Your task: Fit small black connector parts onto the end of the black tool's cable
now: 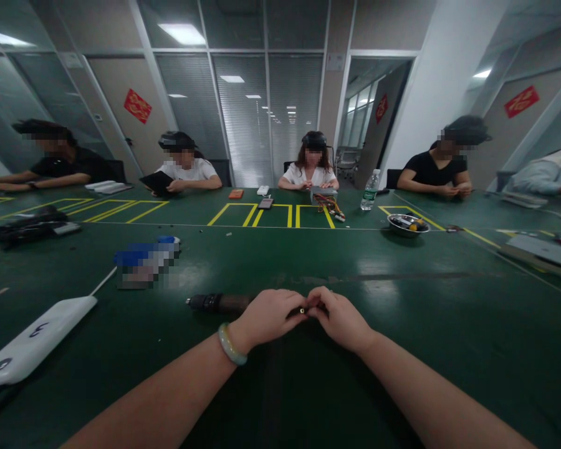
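Note:
My left hand (272,316), with a pale green bangle on its wrist, meets my right hand (339,319) just above the green table. The fingertips of both are pinched together around a small dark piece (302,310) with a brassy spot. Most of it is hidden by the fingers, so its kind does not show. Behind my left hand lies a dark, drill-like tool (219,304) with a ribbed, chuck-like end pointing left. Its right end is covered by that hand, and whether they touch I cannot tell.
A white power bank (37,340) with a cable lies left, near a blurred-out blue item (140,255). Black gear (28,226) sits farther left. Beyond are a metal bowl (407,232) of parts, a water bottle (370,191), and a box with wires (325,198). Several people sit opposite.

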Demonstrator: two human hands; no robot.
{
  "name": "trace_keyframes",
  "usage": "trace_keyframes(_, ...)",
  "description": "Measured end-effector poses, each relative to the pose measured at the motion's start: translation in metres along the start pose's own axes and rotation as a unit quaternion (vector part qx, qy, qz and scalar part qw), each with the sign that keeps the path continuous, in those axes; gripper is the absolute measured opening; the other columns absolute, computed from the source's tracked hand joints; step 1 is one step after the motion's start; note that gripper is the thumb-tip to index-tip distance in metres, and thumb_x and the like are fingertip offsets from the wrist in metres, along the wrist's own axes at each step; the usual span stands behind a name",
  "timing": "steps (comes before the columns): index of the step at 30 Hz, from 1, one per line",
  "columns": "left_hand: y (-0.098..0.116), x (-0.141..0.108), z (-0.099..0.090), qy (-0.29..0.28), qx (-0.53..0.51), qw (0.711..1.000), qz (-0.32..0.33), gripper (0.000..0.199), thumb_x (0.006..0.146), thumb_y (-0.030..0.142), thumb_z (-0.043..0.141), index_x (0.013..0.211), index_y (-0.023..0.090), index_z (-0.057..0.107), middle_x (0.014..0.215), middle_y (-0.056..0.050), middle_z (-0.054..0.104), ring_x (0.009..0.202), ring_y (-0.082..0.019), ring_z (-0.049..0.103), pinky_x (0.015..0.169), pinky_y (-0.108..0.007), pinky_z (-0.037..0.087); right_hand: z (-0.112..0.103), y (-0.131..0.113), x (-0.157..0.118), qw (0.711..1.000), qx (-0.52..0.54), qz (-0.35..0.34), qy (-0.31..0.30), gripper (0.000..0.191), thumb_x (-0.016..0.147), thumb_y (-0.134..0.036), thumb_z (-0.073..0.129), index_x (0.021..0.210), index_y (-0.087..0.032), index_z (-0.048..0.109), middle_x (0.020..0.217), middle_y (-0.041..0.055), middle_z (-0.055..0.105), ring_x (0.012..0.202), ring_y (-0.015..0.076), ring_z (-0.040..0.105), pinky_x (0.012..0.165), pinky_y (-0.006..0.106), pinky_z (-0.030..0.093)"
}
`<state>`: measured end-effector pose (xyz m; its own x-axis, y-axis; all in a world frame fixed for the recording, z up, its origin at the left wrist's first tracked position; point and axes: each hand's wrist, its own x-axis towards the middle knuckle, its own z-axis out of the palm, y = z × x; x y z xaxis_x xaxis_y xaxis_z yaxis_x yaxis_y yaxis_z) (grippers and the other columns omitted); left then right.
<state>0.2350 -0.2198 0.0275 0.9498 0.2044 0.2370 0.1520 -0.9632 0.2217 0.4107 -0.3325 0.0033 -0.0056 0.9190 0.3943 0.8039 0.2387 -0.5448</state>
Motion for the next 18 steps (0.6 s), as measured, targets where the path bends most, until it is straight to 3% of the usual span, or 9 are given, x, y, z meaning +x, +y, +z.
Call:
trace_keyframes(6,-0.003,0.001,-0.006,-0.014,-0.07,0.997,0.002,0.028,0.089,0.047,0.055,0.098,0.022,0.06,0.099,-0.003,0.065,0.095,-0.019,0.06,0.086,-0.031,0.043,-0.002,-0.002,-0.004,0.993,-0.057,-0.102,-0.014,0.019,0.089,-0.006,0.052,0.1,-0.022,0.052,0.095,0.0009,0.061,0.088,0.0173,0.057,0.081,0.03,0.042)
trace_keyframes(11,-0.001,0.002,-0.008,-0.029,-0.091,0.995,0.004,0.022,0.091,0.042,0.053,0.097,0.023,0.063,0.104,-0.002,0.066,0.102,-0.019,0.059,0.09,-0.031,0.043,0.001,0.002,-0.003,0.98,-0.103,-0.173,-0.008,0.015,0.093,-0.009,0.044,0.101,-0.019,0.052,0.088,0.0037,0.06,0.079,0.0182,0.056,0.075,0.032,0.043)
trace_keyframes(14,-0.003,0.004,-0.009,-0.027,-0.109,0.994,-0.011,0.02,0.09,0.041,0.056,0.092,0.023,0.064,0.104,-0.001,0.066,0.105,-0.019,0.058,0.09,-0.03,0.043,0.0,-0.001,0.0,0.982,-0.1,-0.16,-0.008,0.018,0.093,-0.008,0.044,0.104,-0.02,0.052,0.095,0.0046,0.061,0.085,0.0189,0.057,0.078,0.032,0.043)
trace_keyframes(18,-0.007,0.008,-0.01,-0.003,-0.165,0.985,-0.045,0.018,0.089,0.035,0.057,0.083,0.019,0.061,0.103,-0.001,0.067,0.109,-0.019,0.057,0.093,-0.031,0.043,-0.004,-0.011,0.002,0.987,-0.13,-0.093,0.003,0.025,0.091,-0.009,0.05,0.113,-0.021,0.051,0.104,0.005,0.061,0.093,0.0211,0.057,0.083,0.035,0.043)
